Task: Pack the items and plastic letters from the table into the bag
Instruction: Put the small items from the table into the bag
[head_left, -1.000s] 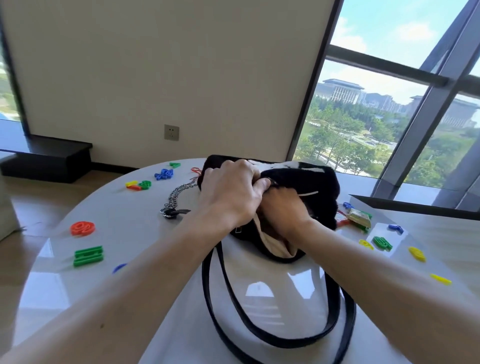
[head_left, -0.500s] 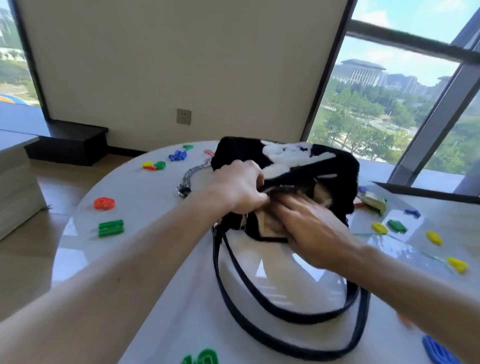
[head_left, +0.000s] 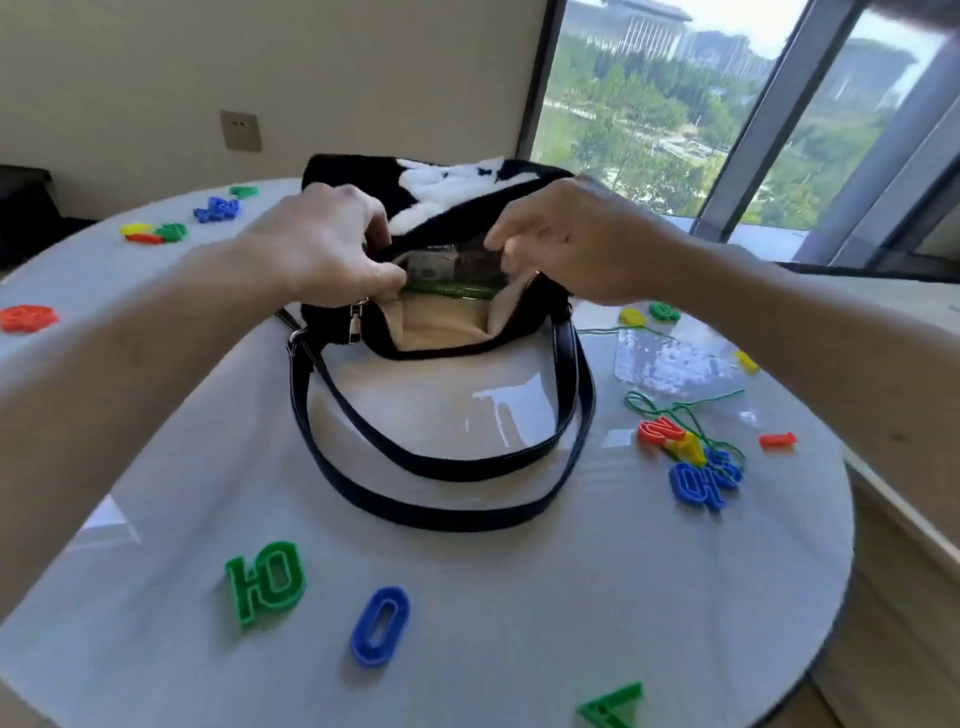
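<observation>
Letters (head_left: 26, 317) left of bag (head_left: 337, 171) unpacked | left hand (head_left: 322, 239) pinched bag rim | bag on desk (head_left: 467, 597), held open, a packet (head_left: 452, 267) inside | right hand (head_left: 571, 244) gripped rim | letters right of and before bag unpacked | judged: barely begun

White table (head_left: 519, 597) with bag (head_left: 343, 176), plastic letters (head_left: 265, 582)

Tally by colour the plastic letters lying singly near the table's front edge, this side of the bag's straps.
Green letters: 2, the wide green letter and the green A
Blue letters: 1, the blue O
Total: 3, all outside the bag
</observation>
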